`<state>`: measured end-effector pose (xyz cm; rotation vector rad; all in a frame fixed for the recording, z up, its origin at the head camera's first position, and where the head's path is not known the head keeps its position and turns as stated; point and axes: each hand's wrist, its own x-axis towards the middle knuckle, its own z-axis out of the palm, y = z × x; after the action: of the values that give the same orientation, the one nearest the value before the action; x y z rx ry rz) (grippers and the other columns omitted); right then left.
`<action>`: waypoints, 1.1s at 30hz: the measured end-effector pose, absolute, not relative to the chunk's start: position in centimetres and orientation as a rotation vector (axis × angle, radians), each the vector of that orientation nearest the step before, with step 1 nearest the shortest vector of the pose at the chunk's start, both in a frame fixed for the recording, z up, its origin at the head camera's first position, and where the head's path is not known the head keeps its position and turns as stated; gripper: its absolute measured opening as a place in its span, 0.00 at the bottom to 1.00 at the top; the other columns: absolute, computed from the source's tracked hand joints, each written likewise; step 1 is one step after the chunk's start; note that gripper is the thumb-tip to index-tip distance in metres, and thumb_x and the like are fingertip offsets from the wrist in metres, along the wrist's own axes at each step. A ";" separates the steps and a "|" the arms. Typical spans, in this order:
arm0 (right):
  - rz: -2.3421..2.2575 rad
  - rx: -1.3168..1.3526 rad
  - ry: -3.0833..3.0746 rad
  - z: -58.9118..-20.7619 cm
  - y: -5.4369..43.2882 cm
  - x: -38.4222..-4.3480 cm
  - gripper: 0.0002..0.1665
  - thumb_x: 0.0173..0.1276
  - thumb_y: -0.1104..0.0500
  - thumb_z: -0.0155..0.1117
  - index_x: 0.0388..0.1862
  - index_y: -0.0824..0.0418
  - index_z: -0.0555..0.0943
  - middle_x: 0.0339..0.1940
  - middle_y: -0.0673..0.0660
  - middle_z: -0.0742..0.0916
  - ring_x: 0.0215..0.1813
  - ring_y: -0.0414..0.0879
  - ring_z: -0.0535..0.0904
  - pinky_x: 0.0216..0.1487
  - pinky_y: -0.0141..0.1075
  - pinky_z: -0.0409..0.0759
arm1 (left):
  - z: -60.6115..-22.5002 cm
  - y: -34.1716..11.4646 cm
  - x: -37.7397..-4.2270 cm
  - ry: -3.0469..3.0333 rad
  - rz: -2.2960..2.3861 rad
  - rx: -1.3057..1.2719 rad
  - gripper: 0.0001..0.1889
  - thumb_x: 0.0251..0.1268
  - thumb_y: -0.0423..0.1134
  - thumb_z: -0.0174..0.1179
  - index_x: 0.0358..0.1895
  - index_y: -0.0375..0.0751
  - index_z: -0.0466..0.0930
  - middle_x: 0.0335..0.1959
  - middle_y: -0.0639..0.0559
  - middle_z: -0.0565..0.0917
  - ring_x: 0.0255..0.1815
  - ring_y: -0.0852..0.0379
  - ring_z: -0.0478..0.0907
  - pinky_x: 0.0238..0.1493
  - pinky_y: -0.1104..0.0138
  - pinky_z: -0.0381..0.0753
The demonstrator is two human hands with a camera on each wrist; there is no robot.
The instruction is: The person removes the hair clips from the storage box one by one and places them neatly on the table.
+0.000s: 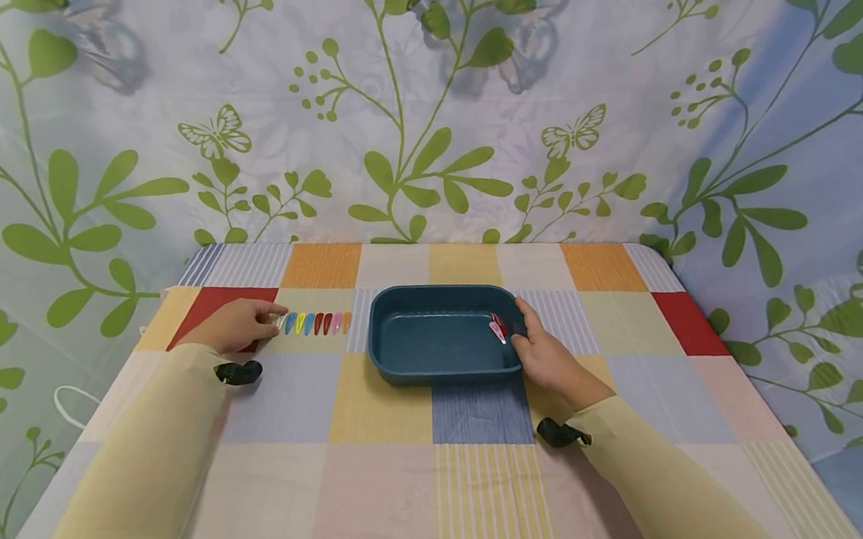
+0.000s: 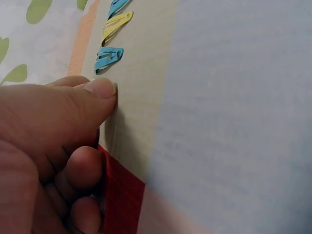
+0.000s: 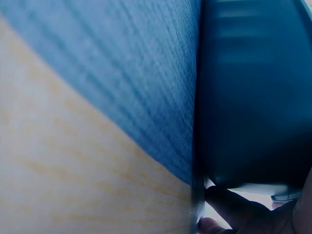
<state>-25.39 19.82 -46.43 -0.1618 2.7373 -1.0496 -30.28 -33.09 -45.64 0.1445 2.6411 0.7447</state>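
Observation:
My left hand (image 1: 234, 325) is at the left end of a row of snap hair clips, pinching a pale hair clip (image 1: 281, 323) that is mostly hidden by the fingers. In the left wrist view the thumb (image 2: 101, 88) presses toward the forefinger, just short of a blue clip (image 2: 109, 59) and a yellow clip (image 2: 118, 24). The right hand (image 1: 546, 357) grips the right end of a dark teal rectangular tub (image 1: 447, 378), thumb over its rim. Inside, near that thumb, lie a pink clip (image 1: 497, 332) and a red one.
Further along the row lie red clips (image 1: 323, 323), a pink clip (image 1: 337, 321) and an orange clip (image 1: 347, 322), left of the tub. A patchwork cloth (image 1: 387, 490) covers the table. Behind hangs a leaf-patterned curtain (image 1: 268, 80); a white cable (image 1: 68, 403) loops beyond the left edge.

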 end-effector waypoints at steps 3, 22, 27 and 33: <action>-1.053 -0.160 2.734 -46.4 19.9 -25.3 0.41 0.85 0.53 0.38 0.89 0.52 0.37 0.87 0.68 0.56 0.85 0.70 0.56 0.81 0.66 0.55 | -45.7 -33.1 -30.3 2.631 0.755 0.133 0.28 0.76 0.45 0.64 0.75 0.47 0.75 0.40 0.45 0.79 0.38 0.50 0.77 0.34 0.63 0.82; -1.056 -0.156 2.717 -46.4 19.9 -25.3 0.41 0.86 0.53 0.37 0.89 0.50 0.35 0.88 0.67 0.54 0.85 0.69 0.54 0.81 0.67 0.54 | -45.8 -33.0 -30.3 2.710 0.733 0.146 0.26 0.74 0.46 0.67 0.72 0.44 0.78 0.37 0.46 0.78 0.38 0.50 0.75 0.35 0.63 0.76; -1.063 -0.156 2.721 -46.3 19.9 -25.3 0.41 0.86 0.53 0.37 0.89 0.51 0.36 0.88 0.67 0.54 0.86 0.68 0.54 0.82 0.66 0.53 | -45.9 -33.2 -30.4 2.646 0.798 0.127 0.28 0.74 0.46 0.66 0.74 0.45 0.76 0.36 0.45 0.78 0.34 0.50 0.78 0.32 0.62 0.81; -1.057 -0.163 2.719 -46.3 19.8 -25.3 0.41 0.85 0.53 0.38 0.89 0.51 0.36 0.87 0.69 0.55 0.85 0.70 0.54 0.81 0.67 0.54 | -46.3 -33.7 -30.4 2.713 0.789 0.129 0.28 0.73 0.49 0.67 0.72 0.46 0.78 0.41 0.46 0.79 0.43 0.49 0.76 0.37 0.62 0.78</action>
<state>-25.30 19.82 -46.35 -0.1627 2.7187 -1.0575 -30.38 -33.71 -46.30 0.1286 2.7126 0.7887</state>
